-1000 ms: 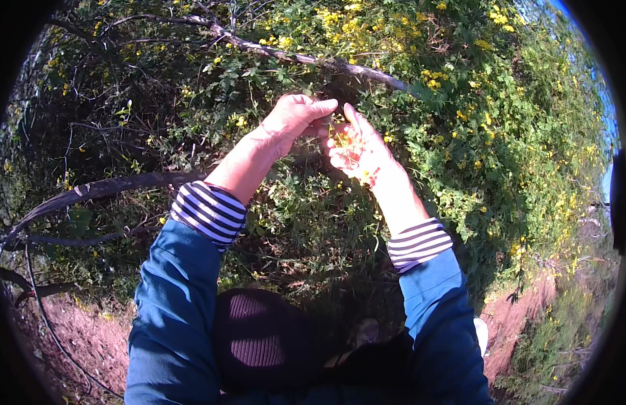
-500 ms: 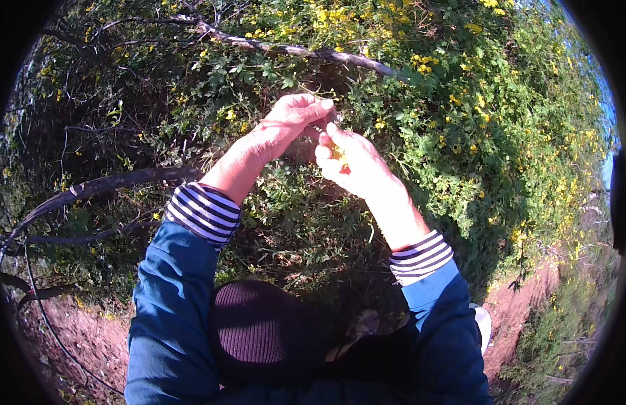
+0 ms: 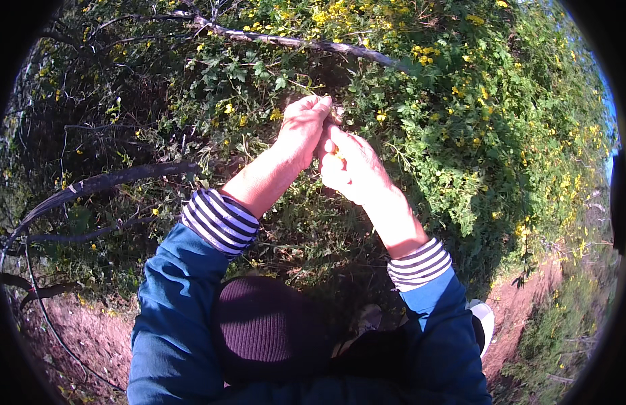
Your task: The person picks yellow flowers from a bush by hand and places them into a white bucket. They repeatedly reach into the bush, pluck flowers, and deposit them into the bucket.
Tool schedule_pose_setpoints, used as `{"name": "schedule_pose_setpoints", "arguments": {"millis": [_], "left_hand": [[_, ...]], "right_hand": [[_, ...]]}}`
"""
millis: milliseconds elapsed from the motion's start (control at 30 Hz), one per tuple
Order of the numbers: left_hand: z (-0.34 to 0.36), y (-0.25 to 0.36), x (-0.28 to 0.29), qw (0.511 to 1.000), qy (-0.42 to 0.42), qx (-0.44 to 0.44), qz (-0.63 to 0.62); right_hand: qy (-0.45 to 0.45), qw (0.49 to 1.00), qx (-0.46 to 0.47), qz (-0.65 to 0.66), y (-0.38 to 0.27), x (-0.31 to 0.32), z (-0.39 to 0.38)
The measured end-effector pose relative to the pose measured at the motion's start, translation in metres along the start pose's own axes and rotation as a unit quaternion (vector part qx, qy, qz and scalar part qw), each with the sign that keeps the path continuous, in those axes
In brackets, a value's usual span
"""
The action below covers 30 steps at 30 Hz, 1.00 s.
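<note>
My left hand (image 3: 304,128) is closed in front of me, thumb pressed against the curled fingers. What it pinches is hidden, though a thin stem shows just above the fingers. Right beside it, my right hand (image 3: 357,169) has its fingers curled inward around small yellow flowers (image 3: 338,156), which show partly between them. The fingertips of both hands meet or nearly meet over the green bush (image 3: 455,182), which is dotted with yellow blossoms. Sunlight washes out detail on both hands.
A bare branch (image 3: 286,42) crosses the foliage beyond my hands. A thicker dark branch (image 3: 103,181) curves in from the left. Near me are a dark ribbed knit round shape (image 3: 262,324), a white shoe (image 3: 485,322) and reddish soil (image 3: 529,287).
My left hand and forearm have shifted right, closing in on my right hand. The yellow flowers in my right hand show less than before.
</note>
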<state>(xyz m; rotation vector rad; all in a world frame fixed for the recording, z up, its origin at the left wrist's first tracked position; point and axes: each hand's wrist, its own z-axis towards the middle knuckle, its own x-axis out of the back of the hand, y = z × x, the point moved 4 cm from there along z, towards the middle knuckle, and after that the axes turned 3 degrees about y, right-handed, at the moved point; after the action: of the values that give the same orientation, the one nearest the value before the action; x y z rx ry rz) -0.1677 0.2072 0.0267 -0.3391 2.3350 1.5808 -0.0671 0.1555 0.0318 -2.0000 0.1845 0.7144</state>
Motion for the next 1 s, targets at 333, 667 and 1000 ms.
{"name": "schedule_pose_setpoints", "arguments": {"millis": [333,667,1000], "left_hand": [[-0.004,-0.006,0.004,0.998,0.045,0.052,-0.016],[-0.012,0.003,0.044,0.988,-0.144,0.02,-0.045],[-0.024,0.01,0.049,0.971,-0.191,-0.004,0.145]], "right_hand": [[-0.029,0.992,-0.066,0.107,0.001,-0.015,-0.014],[0.061,0.998,0.019,0.01,-0.02,0.013,-0.013],[0.021,0.977,0.031,-0.209,-0.015,0.001,0.032]]}}
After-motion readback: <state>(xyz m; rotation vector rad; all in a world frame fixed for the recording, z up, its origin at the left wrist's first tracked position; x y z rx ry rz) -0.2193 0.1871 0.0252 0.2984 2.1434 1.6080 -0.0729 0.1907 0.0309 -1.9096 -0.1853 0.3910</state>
